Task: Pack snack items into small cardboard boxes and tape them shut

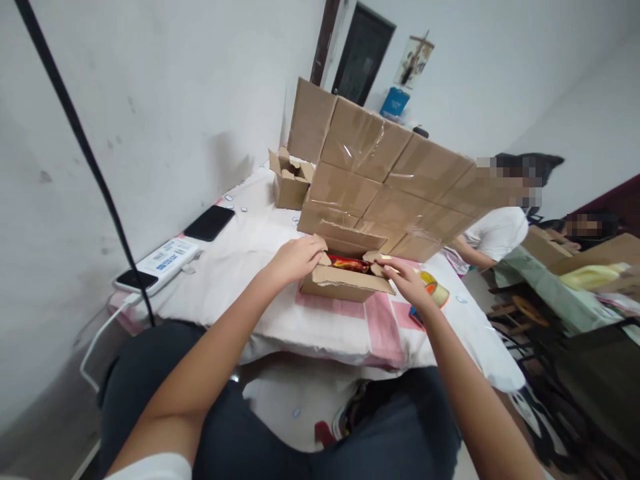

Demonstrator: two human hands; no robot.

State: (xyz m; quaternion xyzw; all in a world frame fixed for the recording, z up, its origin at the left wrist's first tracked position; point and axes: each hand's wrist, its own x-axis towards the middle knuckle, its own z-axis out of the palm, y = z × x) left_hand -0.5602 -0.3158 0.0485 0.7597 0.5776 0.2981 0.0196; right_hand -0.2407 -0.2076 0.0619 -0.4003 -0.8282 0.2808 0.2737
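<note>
An opened cardboard box [340, 285] stands on the cloth-covered table in front of me, with red and yellow packets [350, 265] showing inside. My left hand [299, 256] has its fingers closed on the flap at the box's left end. At the right end, my right hand [404, 279] pinches the other short flap between thumb and fingers. The long front and back flaps stand out from the opening. Right beside the box, partly behind my right wrist, is a roll of yellow tape [440, 293] with a blue part next to it.
Closed taped boxes [365, 167] are stacked like a wall behind the open one. Another open box [291, 188] stands behind left. A black phone [210, 223] and a white power strip [167, 263] lie at the left. Beyond the stack, a person in a white shirt [500, 235] sits.
</note>
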